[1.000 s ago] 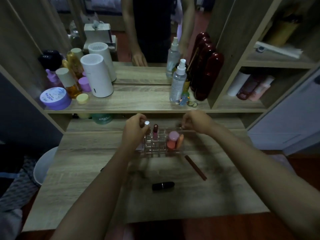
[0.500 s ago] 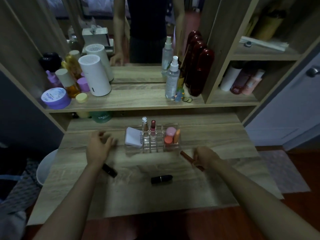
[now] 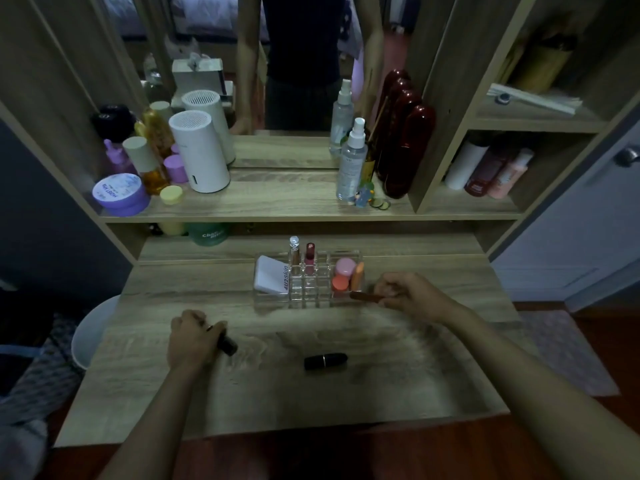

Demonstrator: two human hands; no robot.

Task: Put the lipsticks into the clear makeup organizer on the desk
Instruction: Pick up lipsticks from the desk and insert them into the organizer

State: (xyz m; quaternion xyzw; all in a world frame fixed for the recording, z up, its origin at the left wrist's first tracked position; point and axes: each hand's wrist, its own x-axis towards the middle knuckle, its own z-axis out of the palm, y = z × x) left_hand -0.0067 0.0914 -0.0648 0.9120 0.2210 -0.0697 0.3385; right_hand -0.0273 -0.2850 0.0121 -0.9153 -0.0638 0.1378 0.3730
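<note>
Right hand (image 3: 412,294) pinches a slim brown lipstick (image 3: 367,296), long axis pointing left at the clear organizer (image 3: 308,282) just beyond; left hand (image 3: 192,339) apparently closed on a dark lipstick (image 3: 228,345).

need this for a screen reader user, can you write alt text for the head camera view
Over a wooden desk, the left hand grips a dark lipstick and the right hand holds a slim reddish-brown tube beside a clear makeup organizer holding two upright lipsticks. A black lipstick lies on the desk between the hands.
</note>
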